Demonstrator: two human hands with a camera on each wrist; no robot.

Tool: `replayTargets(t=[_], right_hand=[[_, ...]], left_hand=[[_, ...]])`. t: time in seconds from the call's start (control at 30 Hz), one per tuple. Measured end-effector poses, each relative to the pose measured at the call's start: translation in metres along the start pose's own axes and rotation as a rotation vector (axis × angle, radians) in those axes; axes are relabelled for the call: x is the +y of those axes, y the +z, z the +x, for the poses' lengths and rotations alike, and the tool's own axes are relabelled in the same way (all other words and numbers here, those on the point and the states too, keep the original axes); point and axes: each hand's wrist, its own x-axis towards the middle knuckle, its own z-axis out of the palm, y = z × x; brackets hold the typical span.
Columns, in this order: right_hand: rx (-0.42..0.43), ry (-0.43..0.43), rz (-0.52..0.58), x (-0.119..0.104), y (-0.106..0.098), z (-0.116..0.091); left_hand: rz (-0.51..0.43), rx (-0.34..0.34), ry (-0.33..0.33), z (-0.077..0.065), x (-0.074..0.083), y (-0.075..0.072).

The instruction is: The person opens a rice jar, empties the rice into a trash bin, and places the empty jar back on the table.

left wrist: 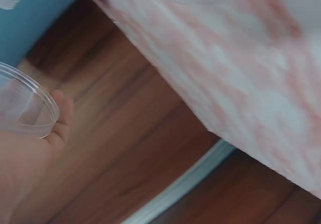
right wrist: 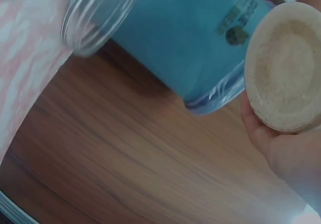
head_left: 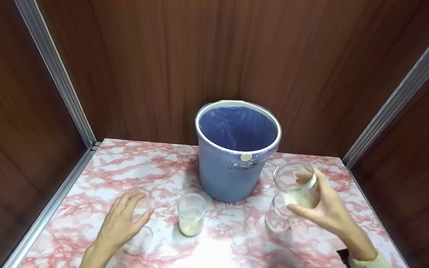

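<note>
My left hand (head_left: 119, 219) is raised over the left part of the table, its thumb and fingers curved. In the left wrist view it holds a clear round lid (left wrist: 49, 106) by the rim. On the right, my right hand (head_left: 328, 206) grips a clear jar (head_left: 302, 195), tilted, with pale contents at its bottom; that bottom (right wrist: 288, 71) faces the right wrist camera. Below and just left of it stands a second clear jar (head_left: 276, 219), no contents visible. A third jar (head_left: 191, 217) with pale contents stands upright between the hands.
A blue bin (head_left: 229, 182) with a plastic liner stands at the back centre of the marbled table (head_left: 132, 163). A faint clear disc (head_left: 140, 242), likely another lid, lies below the left hand. Brown wood panels and metal rails enclose the table.
</note>
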Motion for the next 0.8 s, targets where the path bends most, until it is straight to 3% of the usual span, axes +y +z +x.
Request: replayTargets(t=[0.2,0.43,0.63,0.8], right_hand=[[-0.025,0.035,-0.048,0.004,-0.012,0.006],[0.036,0.041,-0.126,0.003,-0.019,0.017],[0.024,0.026,-0.215,0.005,-0.024,0.042],[-0.022,0.062,-0.277,0.004,-0.030,0.064]], left_hand=[[0.076,-0.080,-0.122,-0.013,-0.022,0.004],[0.174,-0.142,-0.153,-0.022,-0.038,0.006],[0.205,-0.258,-0.209,-0.033,-0.047,0.001],[0.192,-0.374,-0.268,-0.040,-0.054,-0.002]])
